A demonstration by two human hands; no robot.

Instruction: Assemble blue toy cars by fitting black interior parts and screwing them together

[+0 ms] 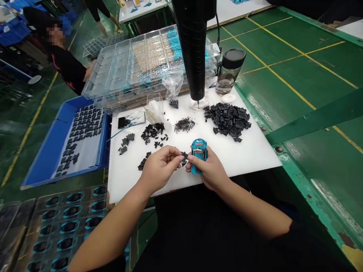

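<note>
Between the thumb and fingers of my left hand (160,166) is a small black plastic part (184,158). My right hand (212,168) grips a blue toy car body shell (199,154), held upright over the near edge of the white table (181,181). The black part is close to the shell's left side, where my right thumb and fingers also reach it. Past my hands lie a heap of tiny black screws (184,124), a pile of small black pieces (153,131) and a larger pile of black plastic parts (228,120).
A black electric screwdriver (195,56) hangs over the table, bit down. Behind are stacked clear trays (113,71) and a bottle (230,70). On the left stand a blue bin (47,158) of black parts and trays of blue shells (68,226). A person (66,64) is beyond the trays.
</note>
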